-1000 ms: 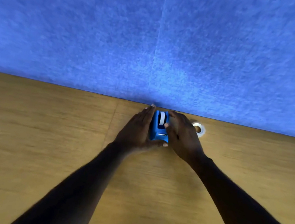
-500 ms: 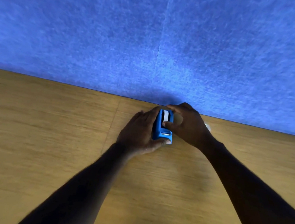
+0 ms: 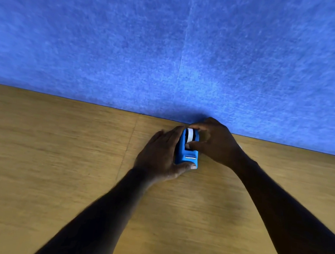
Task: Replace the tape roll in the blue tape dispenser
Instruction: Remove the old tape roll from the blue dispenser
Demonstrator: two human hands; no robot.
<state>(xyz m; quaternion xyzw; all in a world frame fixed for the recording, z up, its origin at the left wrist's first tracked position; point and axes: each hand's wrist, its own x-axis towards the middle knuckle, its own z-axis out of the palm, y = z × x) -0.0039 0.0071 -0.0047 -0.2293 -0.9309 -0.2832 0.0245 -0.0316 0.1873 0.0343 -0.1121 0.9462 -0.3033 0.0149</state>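
The blue tape dispenser [image 3: 186, 157] stands on the wooden table [image 3: 54, 155] close to the blue wall. A white tape roll [image 3: 190, 134] sits in its top slot. My left hand [image 3: 160, 155] wraps the dispenser's left side, thumb pressed across its front end. My right hand [image 3: 216, 142] comes over from the right, with forefinger on top of the roll and thumb on its near side, pinching it. The second tape roll seen earlier is almost wholly hidden behind my right hand.
A blue felt wall [image 3: 172, 43] rises right behind the dispenser. A seam [image 3: 128, 143] runs across the tabletop just left of my left hand.
My right hand has moved from the dispenser's right side up onto the white roll, now pinching it. It now covers the spare roll on the table. My left hand keeps its hold.
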